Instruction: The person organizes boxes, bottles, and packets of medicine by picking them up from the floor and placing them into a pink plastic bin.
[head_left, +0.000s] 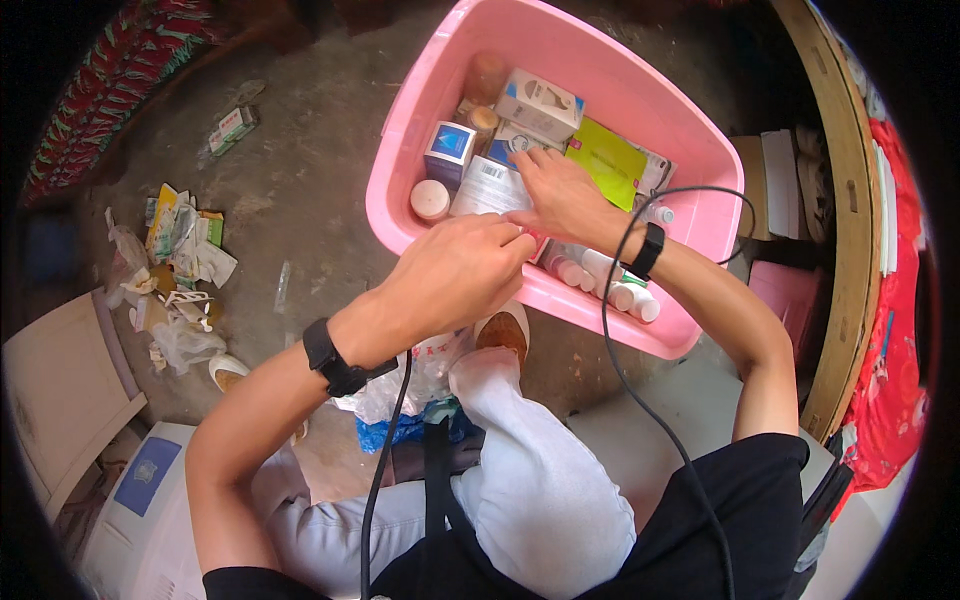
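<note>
A pink plastic tub (645, 67) stands before me with boxes and bottles inside. My right hand (562, 191) reaches over its middle, thumb and fingers spread around the right end of a white box (487, 187) with a barcode. Whether it grips that box is unclear. Close to the thumb, my left hand (461, 270) is bent over the near rim, its fingertips mostly hidden. Left of the white box are a blue-and-white box (450, 150) and a white-lidded jar (430, 199). Beyond lie a white carton (541, 105) and a lime-green packet (607, 161).
Several white-capped bottles (600, 277) line the tub's near right side. A black cable (611, 315) crosses my right forearm. Wrappers and plastic bags (184, 247) litter the floor at left, with a small box (234, 129) farther off. A wooden frame (847, 225) stands at right.
</note>
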